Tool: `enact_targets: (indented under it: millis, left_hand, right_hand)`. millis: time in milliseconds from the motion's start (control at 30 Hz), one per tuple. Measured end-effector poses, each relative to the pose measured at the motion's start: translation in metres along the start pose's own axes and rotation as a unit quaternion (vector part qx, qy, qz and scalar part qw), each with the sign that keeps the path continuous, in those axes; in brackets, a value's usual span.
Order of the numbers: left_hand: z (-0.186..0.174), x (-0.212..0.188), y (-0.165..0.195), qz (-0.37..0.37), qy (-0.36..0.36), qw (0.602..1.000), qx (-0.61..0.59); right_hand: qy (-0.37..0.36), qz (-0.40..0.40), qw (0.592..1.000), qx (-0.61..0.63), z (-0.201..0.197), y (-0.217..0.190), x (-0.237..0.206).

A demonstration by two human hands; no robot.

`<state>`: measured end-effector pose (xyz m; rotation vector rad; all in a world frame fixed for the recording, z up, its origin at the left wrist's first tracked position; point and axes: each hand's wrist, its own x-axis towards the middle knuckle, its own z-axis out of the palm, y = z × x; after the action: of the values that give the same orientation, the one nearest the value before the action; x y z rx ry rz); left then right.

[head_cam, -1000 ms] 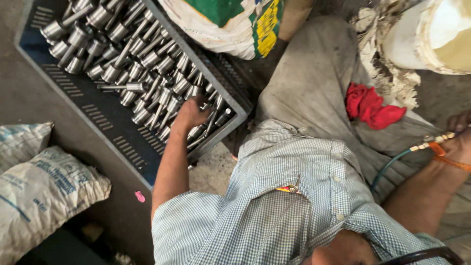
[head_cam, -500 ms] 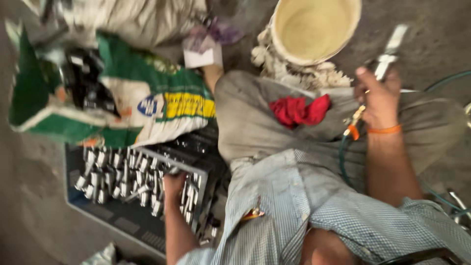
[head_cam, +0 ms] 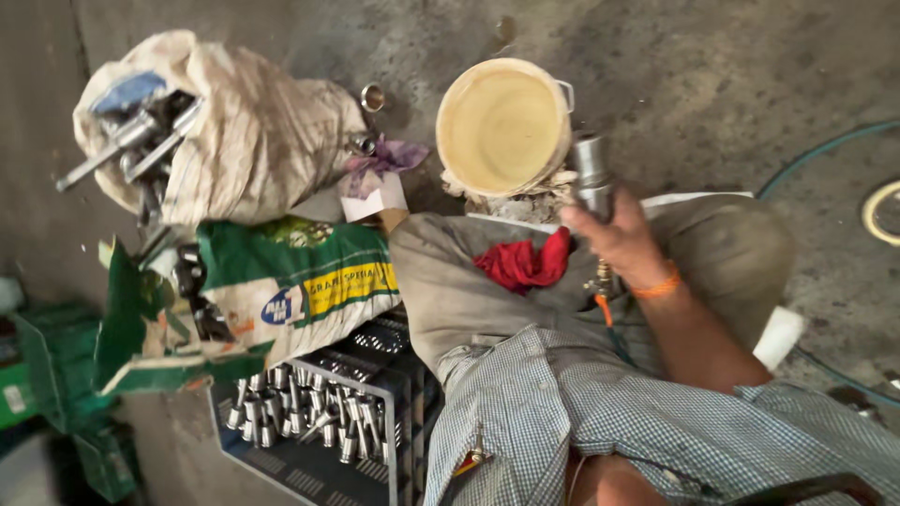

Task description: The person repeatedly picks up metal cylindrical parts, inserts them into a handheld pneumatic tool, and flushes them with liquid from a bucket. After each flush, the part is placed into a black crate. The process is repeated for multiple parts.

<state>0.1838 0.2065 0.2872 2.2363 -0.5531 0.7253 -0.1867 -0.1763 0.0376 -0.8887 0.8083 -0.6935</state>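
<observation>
Head view: right hand [head_cam: 623,245] clasps smooth steel cylinder [head_cam: 591,173].

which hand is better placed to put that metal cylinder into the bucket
Right, most likely. The right hand grips the metal cylinder, raised just beside the bucket, whose open mouth faces up. The left hand is not visible; that arm seems to run down toward the crate, farther off.

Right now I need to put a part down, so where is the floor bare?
Bare grey concrete floor lies right of the round cream bucket, bordered by the green hose. A smaller bare strip lies above the beige sack of metal rods. The left is crowded: green printed sack, dark crate of steel cylinders. The right hand holds a metal cylinder.
</observation>
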Motion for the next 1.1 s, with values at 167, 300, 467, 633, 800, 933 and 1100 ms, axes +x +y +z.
enact_targets:
  millis: [167, 300, 467, 633, 800, 933, 1100]
  left_hand:
    - [0.074, -0.042, 0.110, 0.018, -0.296, 0.911, -0.287]
    - [0.191, -0.063, 0.154, -0.168, -0.308, 0.687, -0.636]
    - [0.243, -0.072, 0.214, -0.309, -0.349, 0.484, -0.740]
    - [0.292, -0.168, 0.233, -0.376, -0.515, 0.429, -0.640]
    - [0.317, -0.185, 0.233, -0.316, -0.482, 0.543, -0.610]
    - [0.306, -0.206, 0.231, -0.334, -0.486, 0.553, -0.588]
    - [0.287, -0.242, 0.192, -0.285, -0.541, 0.594, -0.522]
  right_hand:
    - [-0.025, -0.126, 0.989, -0.073, -0.012, -0.004, 0.005]
    - [0.036, -0.159, 0.984, -0.075, -0.034, 0.003, 0.010]
    - [0.013, -0.098, 0.993, -0.067, -0.040, 0.005, 0.020]
    - [-0.060, -0.127, 0.983, -0.115, -0.021, 0.003, 0.020]
    - [-0.069, -0.165, 0.954, -0.241, 0.001, 0.011, 0.005]
    - [-0.073, -0.078, 0.927, -0.359, 0.022, 0.023, -0.008]
    - [-0.040, -0.174, 0.911, -0.371, 0.034, 0.051, -0.027]
